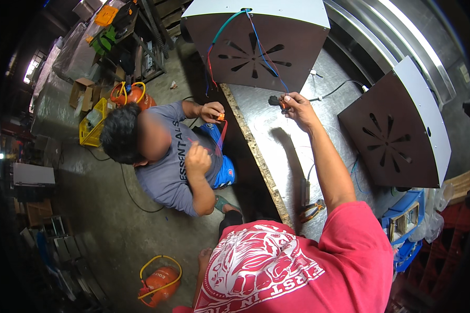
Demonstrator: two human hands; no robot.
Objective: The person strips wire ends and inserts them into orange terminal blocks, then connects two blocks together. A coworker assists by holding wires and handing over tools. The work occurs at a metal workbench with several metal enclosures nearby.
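Observation:
My right hand (301,110) is closed in a pinch on a small black and orange piece (284,105), whose kind I cannot make out. Thin blue and red wires (273,69) run down to my fingers from the top of a dark metal housing (290,44) with a flower-shaped vent. Beside the hand, a black cable (342,86) reaches toward a second such housing (371,133). Below my forearm, pliers (312,211) with orange and black handles lie on the metal tabletop (284,172). Part of my left arm shows at the lower edge, but its hand is hidden behind my shirt.
At the left, a co-worker (175,154) in a grey shirt holds a small orange item with a red strip. Orange gas cylinders (162,286) stand on the floor, another near a yellow crate (93,125). A blue bin (407,219) is at the right.

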